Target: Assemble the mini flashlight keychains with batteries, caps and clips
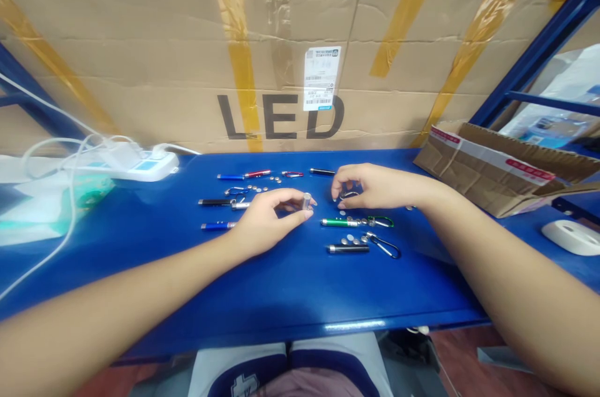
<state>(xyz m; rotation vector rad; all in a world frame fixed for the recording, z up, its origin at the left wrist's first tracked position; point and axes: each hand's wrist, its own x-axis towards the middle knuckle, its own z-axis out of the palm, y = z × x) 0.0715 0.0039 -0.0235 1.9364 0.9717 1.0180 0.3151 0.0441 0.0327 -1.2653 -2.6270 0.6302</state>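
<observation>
In my left hand (269, 219), thumb and fingers close on a short silver metal tube (306, 201), held upright. My right hand (363, 187) reaches down to the table with curled fingers and its fingertips near each other; whatever lies between them is too small to make out. A dark carabiner (349, 194) shows partly under it. Just below lie a green penlight (335, 222), several button cells (360, 222) and a green carabiner (382, 221). Nearer me are a black penlight (349, 249) and a black carabiner (384, 246).
Blue and black penlights (214, 202) lie left of my left hand. Behind are a red penlight (257, 174) and a red carabiner (292, 174). A power strip (159, 165) stands left, an open cardboard box (478, 162) right, a white mouse-like device (572, 237) far right.
</observation>
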